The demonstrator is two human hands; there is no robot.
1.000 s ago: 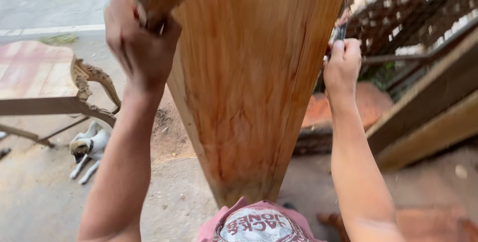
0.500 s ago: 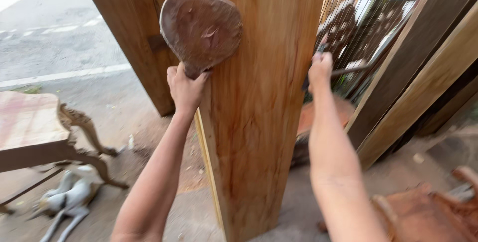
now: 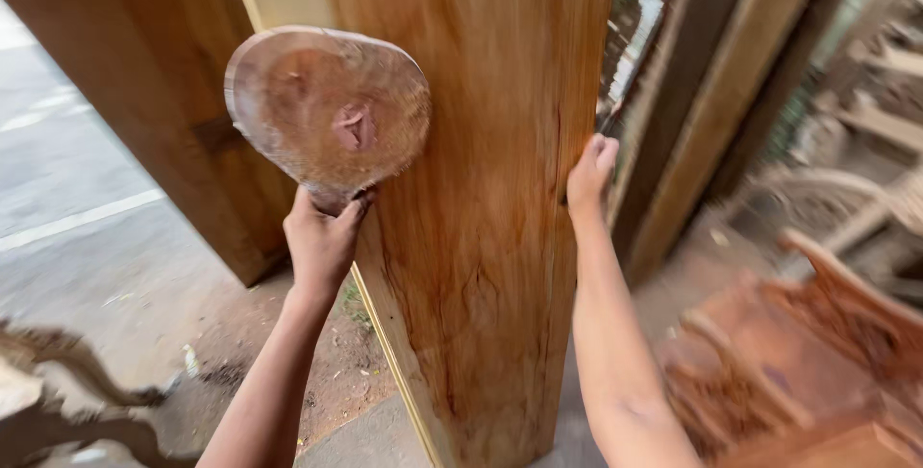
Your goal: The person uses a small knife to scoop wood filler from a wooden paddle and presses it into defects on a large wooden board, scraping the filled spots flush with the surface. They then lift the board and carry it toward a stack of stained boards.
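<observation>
a person's left hand [image 3: 322,242] grips the narrow lower end of a rounded slice of wood [image 3: 329,112], its fingers closed around that end and holding the slice up flat against the left part of a tall upright wooden plank [image 3: 481,189]. the slice is reddish-brown with a rough pale rim and a small knot near its middle. the right hand [image 3: 588,177] rests on the plank's right edge, fingers curled over that edge and thumb on the front face (how far the fingers wrap behind cannot be told). the plank stands in the middle of the scene, honey-coloured with darker streaks running down its near end, and its foot meets the ground between the two forearms. a darker wooden beam [image 3: 125,112] leans behind it at far left, above a grey paved floor [image 3: 87,256] marked by a pale line. more timber boards [image 3: 711,122] lean at far right. at near right lies a blurred reddish carved wooden piece [image 3: 798,362], and at near left the curved edge of a carved furniture leg [image 3: 58,381] enters the view.
</observation>
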